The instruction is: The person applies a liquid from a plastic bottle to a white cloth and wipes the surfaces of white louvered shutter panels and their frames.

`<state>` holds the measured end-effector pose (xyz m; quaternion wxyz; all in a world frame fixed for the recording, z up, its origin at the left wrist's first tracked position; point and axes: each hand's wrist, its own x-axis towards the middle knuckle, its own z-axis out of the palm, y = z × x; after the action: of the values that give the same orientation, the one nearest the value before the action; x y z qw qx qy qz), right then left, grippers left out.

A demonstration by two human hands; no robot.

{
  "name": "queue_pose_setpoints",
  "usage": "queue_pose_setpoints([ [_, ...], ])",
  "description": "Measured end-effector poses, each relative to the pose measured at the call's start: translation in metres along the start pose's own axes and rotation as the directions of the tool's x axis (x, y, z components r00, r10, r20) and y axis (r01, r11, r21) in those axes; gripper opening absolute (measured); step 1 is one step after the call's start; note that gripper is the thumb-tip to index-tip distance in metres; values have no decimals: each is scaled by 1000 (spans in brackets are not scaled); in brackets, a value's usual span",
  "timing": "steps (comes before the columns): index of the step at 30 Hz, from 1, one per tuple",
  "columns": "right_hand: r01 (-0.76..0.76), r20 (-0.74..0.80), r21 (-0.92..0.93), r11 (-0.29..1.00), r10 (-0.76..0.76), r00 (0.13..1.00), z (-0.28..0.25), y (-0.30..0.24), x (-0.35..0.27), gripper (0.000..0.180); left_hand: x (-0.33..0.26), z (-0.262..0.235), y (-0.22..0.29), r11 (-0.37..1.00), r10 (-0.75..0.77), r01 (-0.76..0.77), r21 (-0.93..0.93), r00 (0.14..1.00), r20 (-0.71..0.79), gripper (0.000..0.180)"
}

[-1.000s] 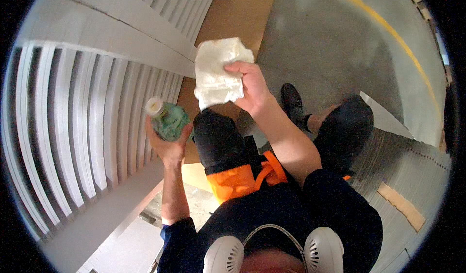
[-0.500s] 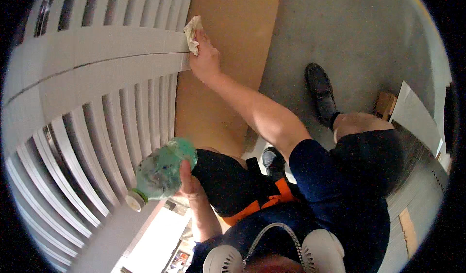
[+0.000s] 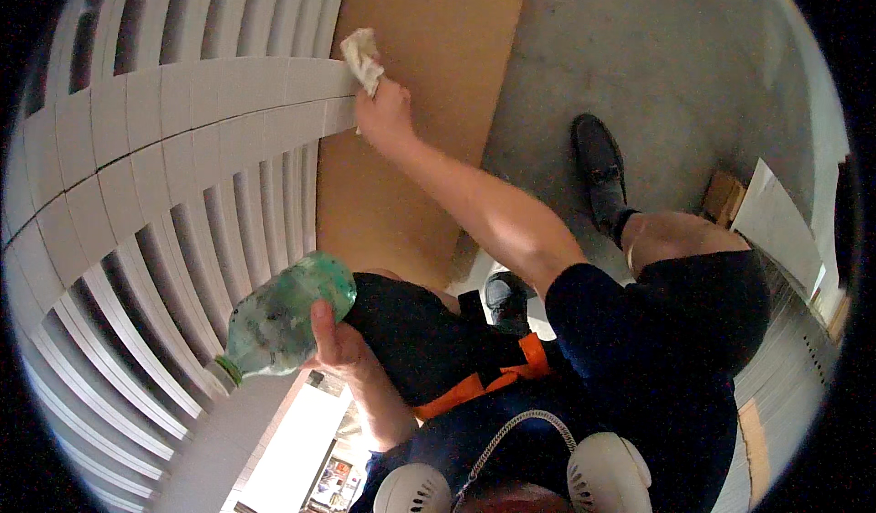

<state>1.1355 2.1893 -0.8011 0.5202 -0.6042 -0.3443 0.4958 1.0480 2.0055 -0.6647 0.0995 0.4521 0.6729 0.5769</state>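
My left hand (image 3: 338, 342) is wrapped round a clear greenish plastic bottle (image 3: 285, 317), its thumb along the side. The bottle lies tilted, with its pale cap (image 3: 219, 373) pointing down and left toward the white slatted pieces. With my right arm stretched far forward, my right hand (image 3: 385, 114) grips a crumpled off-white cloth (image 3: 361, 55). That hand is at the end of the middle band of a stack of white slatted pieces (image 3: 219, 103). Whether the cloth touches the band I cannot tell.
The white stack fills the left side and stands on a brown board (image 3: 411, 48). Grey floor (image 3: 584, 30) lies to the right of the board. A wooden block (image 3: 723, 198) and a white sheet (image 3: 776, 221) are at the right, beside my leg.
My left hand and the bottle have shifted a little left and down. The cloth has changed shape and moved slightly, while my right hand stays at the band's end.
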Motion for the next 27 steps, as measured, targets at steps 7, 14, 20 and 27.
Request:
queue_pose_setpoints([
  [7,-87,-27,119,989,91,995,10,-12,-12,53,-1,5,13,990,-120,111,-84,985,-122,66],
  [14,173,-136,113,978,-158,978,31,-28,-48,53,-4,-10,11,995,-79,79,-58,997,-9,69],
  [20,-442,106,271,855,430,897,30,-22,-23,59,-5,0,27,998,-65,66,4,995,-78,64],
  [27,341,-161,158,927,-317,935,36,-54,-66,72,-4,8,22,973,-226,217,-74,962,-155,76],
])
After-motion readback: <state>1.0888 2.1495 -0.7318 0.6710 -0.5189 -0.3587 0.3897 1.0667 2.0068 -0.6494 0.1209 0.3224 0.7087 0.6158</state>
